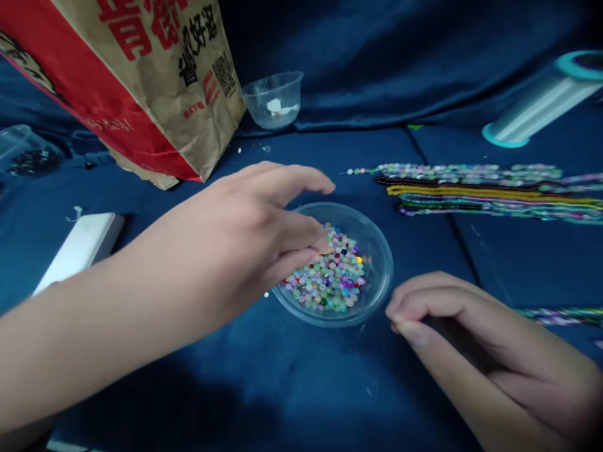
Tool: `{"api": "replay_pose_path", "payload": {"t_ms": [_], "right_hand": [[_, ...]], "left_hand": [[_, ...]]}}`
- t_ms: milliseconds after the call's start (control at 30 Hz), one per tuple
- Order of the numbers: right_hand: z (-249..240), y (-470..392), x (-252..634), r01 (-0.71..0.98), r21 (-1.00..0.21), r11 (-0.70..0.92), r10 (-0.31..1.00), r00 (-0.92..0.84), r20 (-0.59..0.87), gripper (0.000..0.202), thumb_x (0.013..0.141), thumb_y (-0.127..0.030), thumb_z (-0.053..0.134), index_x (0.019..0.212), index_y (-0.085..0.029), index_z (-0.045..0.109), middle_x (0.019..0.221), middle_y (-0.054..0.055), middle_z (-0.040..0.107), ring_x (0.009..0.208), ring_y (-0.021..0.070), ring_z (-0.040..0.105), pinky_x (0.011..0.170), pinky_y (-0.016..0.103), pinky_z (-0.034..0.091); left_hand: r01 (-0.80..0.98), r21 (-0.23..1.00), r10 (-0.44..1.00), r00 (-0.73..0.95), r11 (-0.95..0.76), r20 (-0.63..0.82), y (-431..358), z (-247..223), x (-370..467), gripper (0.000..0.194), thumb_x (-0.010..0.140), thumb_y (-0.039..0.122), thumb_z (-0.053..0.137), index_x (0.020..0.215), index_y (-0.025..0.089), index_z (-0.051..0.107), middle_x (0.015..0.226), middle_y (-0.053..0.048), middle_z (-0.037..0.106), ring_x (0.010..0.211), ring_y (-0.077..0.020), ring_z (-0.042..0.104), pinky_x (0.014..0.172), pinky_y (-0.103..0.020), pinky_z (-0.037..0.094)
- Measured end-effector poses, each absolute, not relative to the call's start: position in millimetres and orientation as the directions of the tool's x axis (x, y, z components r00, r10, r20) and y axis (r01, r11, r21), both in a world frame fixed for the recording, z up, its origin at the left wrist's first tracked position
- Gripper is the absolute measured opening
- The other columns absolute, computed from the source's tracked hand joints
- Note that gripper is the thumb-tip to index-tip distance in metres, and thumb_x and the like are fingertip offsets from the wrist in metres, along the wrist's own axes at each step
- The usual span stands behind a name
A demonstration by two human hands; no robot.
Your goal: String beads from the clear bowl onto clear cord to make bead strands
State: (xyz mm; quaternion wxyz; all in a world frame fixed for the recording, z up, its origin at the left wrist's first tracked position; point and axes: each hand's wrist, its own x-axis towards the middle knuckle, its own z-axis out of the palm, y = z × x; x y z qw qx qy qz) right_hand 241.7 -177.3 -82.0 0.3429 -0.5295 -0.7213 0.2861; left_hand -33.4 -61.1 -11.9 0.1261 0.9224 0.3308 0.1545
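Note:
A clear round plastic bowl point(384, 282) holds many small beads point(330, 282) in pink, purple, green, white and other colours. My left hand point(249, 232) reaches over its left rim, thumb and index finger brought together at the beads. The other fingers are held up and away. A small yellowish glint shows by the fingertips; what they hold is too small to name. Just right of the bowl, my right hand point(461, 339) is closed in a pinch, thumb against fingertips. Whatever it grips is hidden or too fine to see.
Bead strands point(471, 188) lie at right, with another strand point(560, 315) nearer. A paper bag point(198, 119), a clear cup point(273, 100) and a thread spool point(541, 103) stand behind. At left are a white box-shaped device point(78, 248) and a container of dark beads point(35, 157). Blue cloth covers the table.

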Motion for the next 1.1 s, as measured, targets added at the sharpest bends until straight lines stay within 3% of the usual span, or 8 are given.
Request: {"api": "replay_pose_path", "payload": {"t_ms": [67,133,233,333,500,633,833,1100], "right_hand": [[-70,-174,235,0.594,-0.755,0.278,0.960,-0.203,0.194,0.011,0.105,-0.024,0.067,0.102,-0.032,0.074,0.103,-0.001,0.081,0.090,0.0184,0.080,0.072,0.026,0.062],[-61,-172,231,0.595,-0.745,0.303,0.953,-0.205,0.223,0.015,0.103,-0.018,0.067,0.098,-0.031,0.073,0.100,-0.004,0.081,0.088,0.0133,0.079,0.077,0.023,0.061],[-60,-175,228,0.579,-0.733,0.358,0.934,-0.226,0.277,0.018,0.096,-0.011,0.069,0.093,-0.028,0.074,0.096,-0.006,0.081,0.088,0.0087,0.077,0.081,0.019,0.057],[-66,-181,224,0.556,-0.722,0.411,0.912,-0.255,0.323,0.017,0.093,-0.008,0.072,0.092,-0.025,0.076,0.093,-0.005,0.081,0.087,0.0082,0.076,0.081,0.020,0.056],[-69,-188,218,0.538,-0.705,0.463,0.886,-0.307,0.347,0.016,0.093,-0.007,0.073,0.093,-0.022,0.075,0.095,-0.003,0.081,0.090,0.0095,0.074,0.085,0.023,0.055],[-67,-190,216,0.526,-0.750,0.401,0.902,-0.371,0.222,0.014,0.097,-0.010,0.069,0.097,-0.023,0.074,0.094,-0.005,0.081,0.087,0.0099,0.073,0.080,0.025,0.053],[-66,-190,215,0.489,-0.791,0.369,0.888,-0.437,0.144,0.015,0.106,-0.014,0.065,0.103,-0.025,0.075,0.088,-0.005,0.080,0.080,0.0124,0.072,0.075,0.027,0.052],[-65,-191,215,0.501,-0.837,0.220,0.932,-0.360,0.030,0.008,0.105,-0.022,0.072,0.100,-0.029,0.073,0.092,-0.005,0.082,0.080,0.0137,0.076,0.072,0.026,0.056]], "left_hand": [[0.545,0.405,0.670,0.677,-0.734,0.303,-87,-11,-35,0.017,0.108,0.029,0.072,0.115,0.030,0.087,0.130,-0.001,0.078,0.110,-0.0194,0.076,0.106,-0.031,0.063],[0.461,0.592,0.726,0.592,-0.661,0.350,-114,-19,-32,0.010,0.103,0.024,0.080,0.112,0.027,0.085,0.105,0.001,0.083,0.097,-0.0148,0.079,0.092,-0.021,0.065],[0.349,0.847,0.869,0.439,-0.400,0.230,-148,-41,-24,0.006,0.101,0.022,0.081,0.104,0.027,0.083,0.092,0.002,0.080,0.072,-0.0099,0.076,0.062,-0.016,0.061],[0.225,0.964,0.928,0.368,-0.140,0.049,-168,-64,-19,0.004,0.102,0.025,0.079,0.104,0.026,0.083,0.085,0.001,0.076,0.057,-0.0102,0.072,0.047,-0.017,0.056],[0.196,0.973,0.936,0.348,-0.122,0.048,-177,-82,-21,0.005,0.099,0.024,0.082,0.104,0.025,0.083,0.085,0.000,0.076,0.058,-0.0097,0.070,0.051,-0.017,0.059],[0.191,0.956,0.913,0.386,-0.224,0.136,-175,-83,-23,0.008,0.098,0.019,0.080,0.105,0.024,0.082,0.085,0.002,0.076,0.059,-0.0074,0.068,0.054,-0.016,0.058],[0.181,0.915,0.861,0.440,-0.361,0.253,-169,-82,-26,0.011,0.096,0.011,0.079,0.102,0.021,0.078,0.105,-0.005,0.080,0.083,-0.0134,0.079,0.061,-0.016,0.063],[0.186,0.857,0.808,0.473,-0.481,0.351,-165,-82,-26,0.016,0.096,0.009,0.079,0.104,0.023,0.078,0.096,-0.005,0.084,0.083,-0.0178,0.081,0.062,-0.022,0.067]]}}
